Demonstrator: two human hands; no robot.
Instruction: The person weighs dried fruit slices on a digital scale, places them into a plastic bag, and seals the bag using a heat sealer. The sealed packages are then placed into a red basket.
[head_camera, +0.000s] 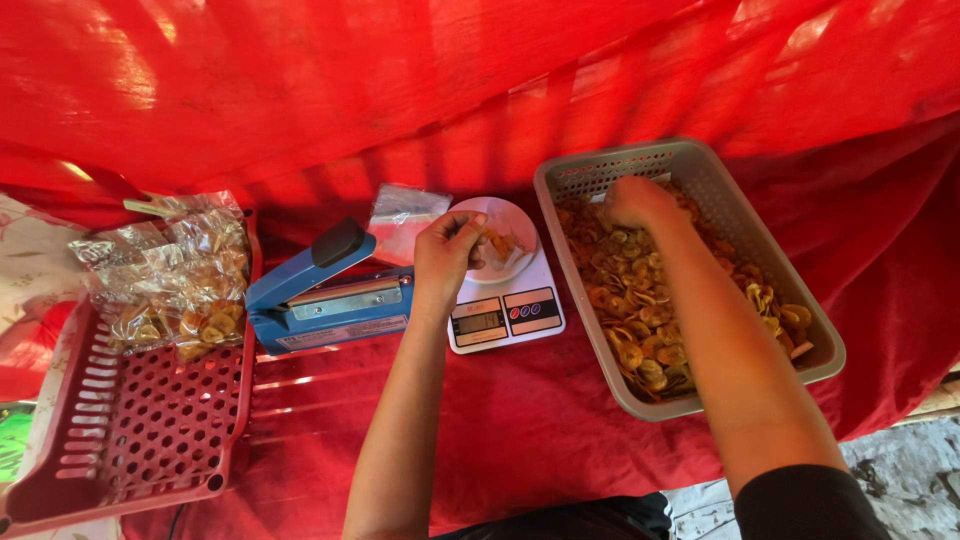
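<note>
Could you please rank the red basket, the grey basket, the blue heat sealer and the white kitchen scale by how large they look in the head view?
1. grey basket and red basket: too alike to rank; the red one is cut off.
2. blue heat sealer
3. white kitchen scale

The right hand (638, 200) hides chips beneath it in the grey basket (790, 262); the scale (505, 312) display beside that basket is too small to read.
</note>
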